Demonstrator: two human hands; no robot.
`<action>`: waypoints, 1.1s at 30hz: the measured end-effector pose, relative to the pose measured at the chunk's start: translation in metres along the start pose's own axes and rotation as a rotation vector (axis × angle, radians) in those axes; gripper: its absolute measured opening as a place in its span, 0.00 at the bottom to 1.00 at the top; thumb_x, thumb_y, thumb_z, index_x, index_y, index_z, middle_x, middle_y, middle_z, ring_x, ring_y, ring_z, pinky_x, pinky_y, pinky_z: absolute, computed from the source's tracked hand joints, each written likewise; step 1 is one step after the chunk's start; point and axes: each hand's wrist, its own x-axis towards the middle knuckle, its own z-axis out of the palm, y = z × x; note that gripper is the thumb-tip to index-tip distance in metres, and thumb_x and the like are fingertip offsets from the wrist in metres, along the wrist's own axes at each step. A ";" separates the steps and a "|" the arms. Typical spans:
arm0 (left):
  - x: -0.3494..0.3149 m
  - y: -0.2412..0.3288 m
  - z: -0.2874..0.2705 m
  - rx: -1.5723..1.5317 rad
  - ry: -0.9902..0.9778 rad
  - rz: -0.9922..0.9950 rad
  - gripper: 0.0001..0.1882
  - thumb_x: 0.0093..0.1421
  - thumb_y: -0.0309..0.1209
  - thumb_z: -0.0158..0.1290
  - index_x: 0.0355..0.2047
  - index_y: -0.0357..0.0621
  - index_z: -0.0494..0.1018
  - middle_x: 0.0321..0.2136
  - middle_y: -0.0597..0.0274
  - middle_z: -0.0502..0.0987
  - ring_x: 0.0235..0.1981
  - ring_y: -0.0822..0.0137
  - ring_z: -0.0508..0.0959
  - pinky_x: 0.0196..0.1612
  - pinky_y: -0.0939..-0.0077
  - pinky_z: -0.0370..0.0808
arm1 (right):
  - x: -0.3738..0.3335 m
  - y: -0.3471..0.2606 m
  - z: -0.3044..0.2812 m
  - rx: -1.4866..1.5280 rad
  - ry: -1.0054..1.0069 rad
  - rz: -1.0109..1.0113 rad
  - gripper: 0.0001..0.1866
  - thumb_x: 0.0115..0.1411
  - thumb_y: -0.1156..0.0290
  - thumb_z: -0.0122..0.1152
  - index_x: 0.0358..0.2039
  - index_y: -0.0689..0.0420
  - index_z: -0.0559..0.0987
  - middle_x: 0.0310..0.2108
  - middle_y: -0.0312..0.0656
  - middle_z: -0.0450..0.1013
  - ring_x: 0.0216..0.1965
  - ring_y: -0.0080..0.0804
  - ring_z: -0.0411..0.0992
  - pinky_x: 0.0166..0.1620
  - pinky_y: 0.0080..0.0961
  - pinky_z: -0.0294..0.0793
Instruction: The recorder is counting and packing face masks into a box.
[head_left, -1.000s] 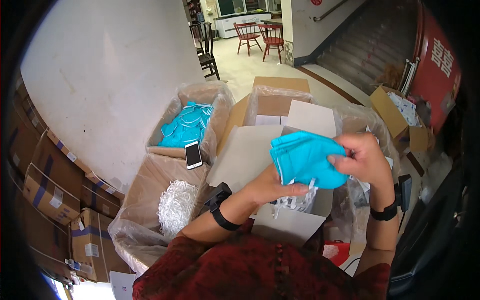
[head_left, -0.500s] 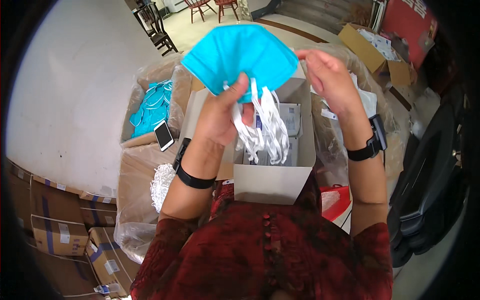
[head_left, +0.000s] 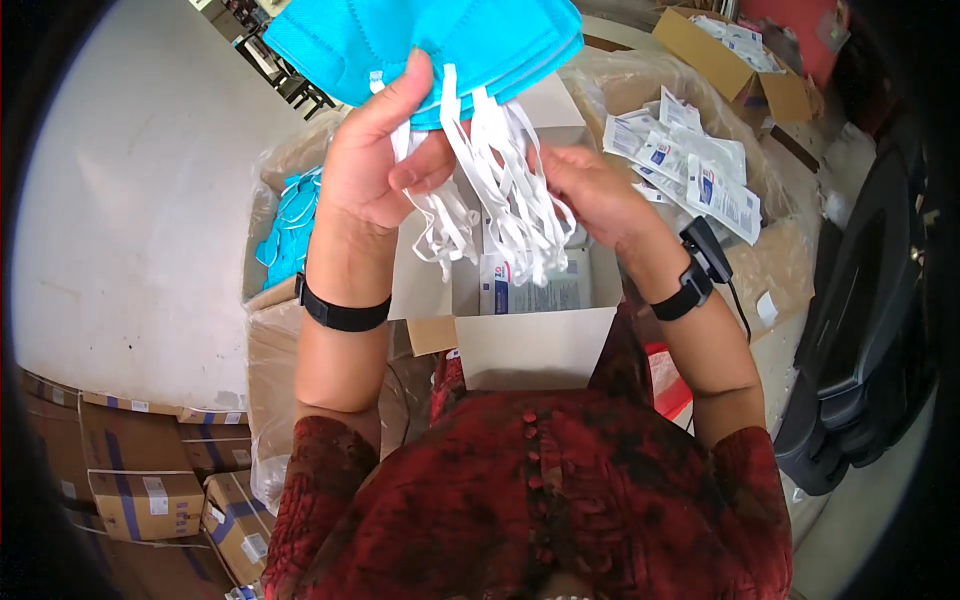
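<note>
A stack of turquoise face masks [head_left: 470, 45] is up at the top of the view, its upper edge cut off by the frame. My left hand [head_left: 375, 165] grips the stack's lower edge, thumb in front. White ear loops [head_left: 500, 170] dangle in a bunch below the masks. My right hand [head_left: 590, 195] is at the right side of this bunch, fingers curled against the loops and partly hidden by them. Beneath both hands stands an open white carton [head_left: 530, 350] with white packets [head_left: 540, 285] lying inside.
More turquoise masks [head_left: 293, 215] fill a plastic-lined box at left. White packets [head_left: 700, 165] are heaped on plastic at right, and a cardboard box [head_left: 690, 45] of packets is behind them. Taped cartons [head_left: 145, 490] stand lower left; a black padded object [head_left: 860, 330] is at far right.
The mask stack and my left hand have shifted up and left in the view. My right hand has dropped from beside the masks' right edge to the hanging loops.
</note>
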 end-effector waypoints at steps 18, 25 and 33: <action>0.003 0.011 -0.026 -0.420 -0.116 0.025 0.29 0.64 0.49 0.37 0.42 0.29 0.67 0.07 0.65 0.64 0.06 0.78 0.54 0.13 0.88 0.57 | -0.029 0.028 0.019 0.360 -0.265 0.073 0.23 0.60 0.47 0.47 0.37 0.57 0.73 0.23 0.32 0.66 0.16 0.11 0.54 0.16 0.08 0.48; 0.000 0.014 -0.025 -0.403 -0.103 0.053 0.28 0.64 0.48 0.38 0.42 0.28 0.67 0.13 0.60 0.70 0.06 0.79 0.56 0.12 0.88 0.58 | -0.031 0.023 0.025 0.222 -0.227 0.073 0.10 0.58 0.63 0.56 0.37 0.53 0.74 0.21 0.23 0.64 0.17 0.08 0.53 0.19 0.09 0.48; -0.008 0.018 -0.039 -0.421 -0.073 0.069 0.28 0.64 0.46 0.39 0.42 0.25 0.65 0.22 0.48 0.74 0.06 0.80 0.56 0.12 0.87 0.58 | -0.033 0.018 0.006 0.204 -0.224 0.065 0.11 0.58 0.63 0.55 0.37 0.56 0.75 0.16 0.25 0.62 0.13 0.09 0.50 0.16 0.11 0.46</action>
